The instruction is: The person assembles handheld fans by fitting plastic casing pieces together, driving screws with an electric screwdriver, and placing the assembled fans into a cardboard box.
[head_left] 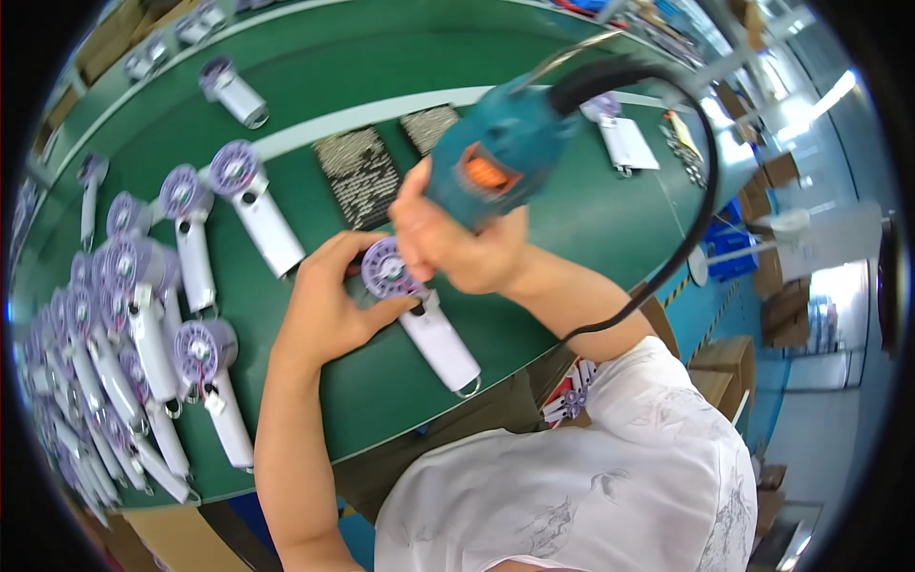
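My right hand point(467, 250) grips a teal electric screwdriver point(500, 143) with an orange patch and a thick black cord. Its lower end points down at a small handheld fan point(442, 345), but the tip is hidden by my fingers. This fan has a round purple head and a white handle with a metal loop at its end. With fingers and thumb curled about the purple head, my left hand point(326, 303) steadies the fan on the green bench. Just beyond the hands lie two black trays, a larger one point(356, 176) and a smaller one point(427, 126), both full of small screws.
Many similar fans point(114, 381) crowd the bench's left side, and a few point(257, 214) lie nearer my left hand. Another fan point(624, 138) rests at the far right. The black cord point(694, 229) loops over my right forearm. A pale rail point(295, 138) crosses the green bench point(562, 310).
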The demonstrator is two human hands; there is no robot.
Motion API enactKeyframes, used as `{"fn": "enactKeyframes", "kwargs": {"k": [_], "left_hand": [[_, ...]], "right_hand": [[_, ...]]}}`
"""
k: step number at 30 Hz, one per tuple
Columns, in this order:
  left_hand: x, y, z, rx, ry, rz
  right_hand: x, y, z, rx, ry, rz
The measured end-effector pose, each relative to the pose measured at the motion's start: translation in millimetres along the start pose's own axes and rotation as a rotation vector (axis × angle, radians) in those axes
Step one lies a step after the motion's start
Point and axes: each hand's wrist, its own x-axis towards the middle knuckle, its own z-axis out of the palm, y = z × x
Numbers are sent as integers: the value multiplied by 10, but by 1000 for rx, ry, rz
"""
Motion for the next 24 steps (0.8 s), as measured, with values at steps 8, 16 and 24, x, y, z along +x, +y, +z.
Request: {"fn": "enactKeyframes", "kwargs": {"k": [8, 16, 24], "left_hand": [[11, -124, 31, 13, 21, 57], [3, -109, 19, 27, -2, 55], [-62, -369, 72, -107, 29, 198]], "right_hand": [[19, 48, 14, -154, 17, -183], [-7, 27, 61, -92, 21, -119], [-460, -720, -80, -788, -195, -369]]}}
